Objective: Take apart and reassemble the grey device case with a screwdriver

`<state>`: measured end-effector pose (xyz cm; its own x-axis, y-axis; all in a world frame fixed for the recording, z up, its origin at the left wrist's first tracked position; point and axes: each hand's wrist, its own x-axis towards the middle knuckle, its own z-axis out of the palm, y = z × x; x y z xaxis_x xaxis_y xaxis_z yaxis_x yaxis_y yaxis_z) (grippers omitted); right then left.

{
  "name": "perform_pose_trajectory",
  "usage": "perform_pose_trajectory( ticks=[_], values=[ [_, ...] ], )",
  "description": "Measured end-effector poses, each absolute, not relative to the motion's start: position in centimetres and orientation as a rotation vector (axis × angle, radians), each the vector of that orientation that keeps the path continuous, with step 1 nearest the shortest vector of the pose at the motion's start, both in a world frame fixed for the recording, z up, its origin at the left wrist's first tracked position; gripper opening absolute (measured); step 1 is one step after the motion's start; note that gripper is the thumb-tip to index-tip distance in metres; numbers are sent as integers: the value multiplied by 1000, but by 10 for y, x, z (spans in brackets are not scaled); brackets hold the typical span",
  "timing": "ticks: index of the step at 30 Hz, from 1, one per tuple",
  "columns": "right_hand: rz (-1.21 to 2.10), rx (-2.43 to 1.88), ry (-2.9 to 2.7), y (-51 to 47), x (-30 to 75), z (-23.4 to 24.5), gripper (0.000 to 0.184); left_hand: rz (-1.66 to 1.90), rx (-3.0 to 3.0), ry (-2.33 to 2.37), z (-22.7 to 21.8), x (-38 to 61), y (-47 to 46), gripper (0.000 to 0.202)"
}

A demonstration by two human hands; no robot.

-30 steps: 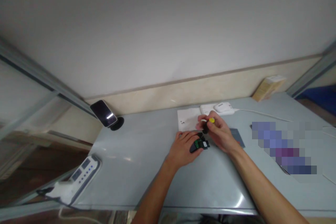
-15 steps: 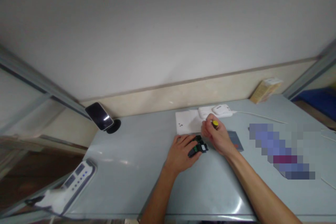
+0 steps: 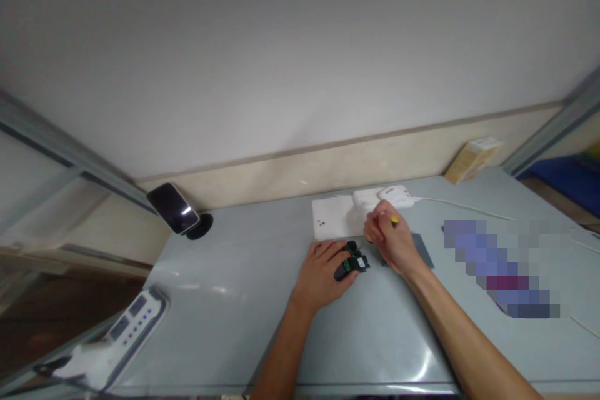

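My left hand (image 3: 323, 275) lies over a small black device with green circuit-board parts (image 3: 347, 267), its fingers bent round it and pressing it to the grey tabletop. My right hand (image 3: 388, 234) is closed in a grip on a screwdriver (image 3: 394, 220). Only the yellow-and-dark handle end shows above the fist, and the tip is hidden or too small to make out. The fist is just to the right of the device, apart from it. Behind both hands lies a white sheet (image 3: 335, 215) with several tiny dark bits, perhaps screws, on it.
A dark grey card (image 3: 423, 251) lies partly under my right wrist. A white power strip (image 3: 394, 195) with a cable is behind. A phone on a stand (image 3: 173, 209), a white device with buttons (image 3: 126, 334), a yellow box (image 3: 472, 159) and a blurred-out item (image 3: 501, 269) stand around.
My right hand has shifted slightly right, away from the device, and the screwdriver's handle end has tilted right with it. My left hand and the device hold their place.
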<state>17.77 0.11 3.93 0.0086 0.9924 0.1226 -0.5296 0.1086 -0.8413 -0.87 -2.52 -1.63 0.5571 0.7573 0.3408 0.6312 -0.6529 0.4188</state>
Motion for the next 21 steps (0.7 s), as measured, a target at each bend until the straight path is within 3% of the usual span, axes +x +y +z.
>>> perform_pose_trajectory(
  ticks=[18,21],
  values=[
    [1302,-752,-974,-2,171,45,40,699,2599,1147,-20,-10,-24,26],
    [1314,-763,-908,-1,175,43,47,720,2612,1141,-20,-10,-24,26]
  ],
)
